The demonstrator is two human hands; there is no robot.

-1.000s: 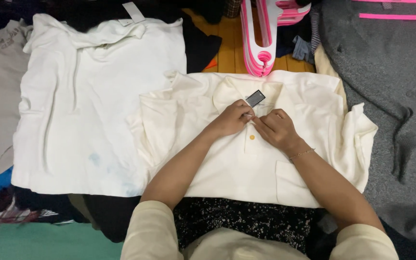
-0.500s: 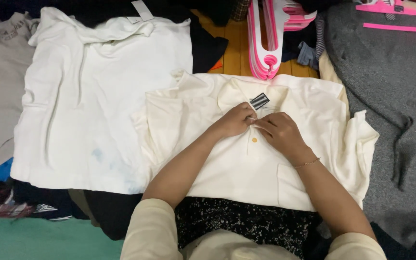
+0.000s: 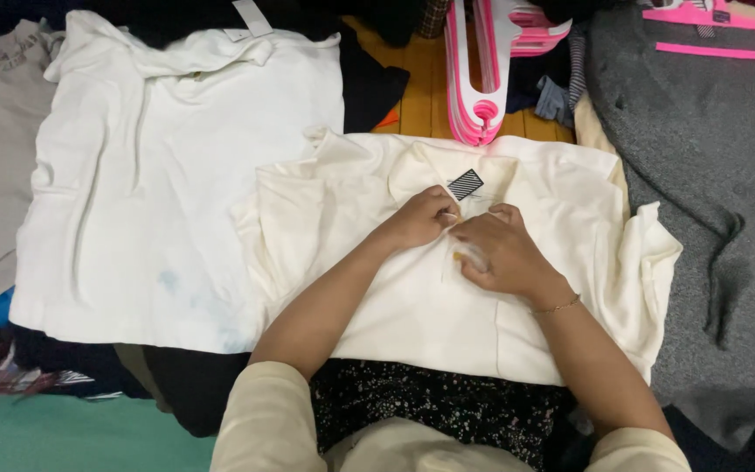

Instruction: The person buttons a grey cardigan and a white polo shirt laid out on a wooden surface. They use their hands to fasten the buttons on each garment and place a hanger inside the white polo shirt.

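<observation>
Cream polo shirt [image 3: 447,288] lies flat before us, overlapping a white shirt [image 3: 176,175]; our left hand [image 3: 421,218] and right hand [image 3: 500,253] meet at the placket below the collar tag [image 3: 466,184], each grip pinching the fabric there; we judge the buttoning is in hand; next calls for fine fingertip work; pink hangers [image 3: 482,70] lie beyond.

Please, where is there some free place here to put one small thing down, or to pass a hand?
Only a bare wooden strip shows, bordered by the white shirt, the pink hangers and the cream shirt. Elsewhere clothes cover everything: the grey sweater at right. Both hands, left and right, crowd the cream shirt's buttons.
</observation>
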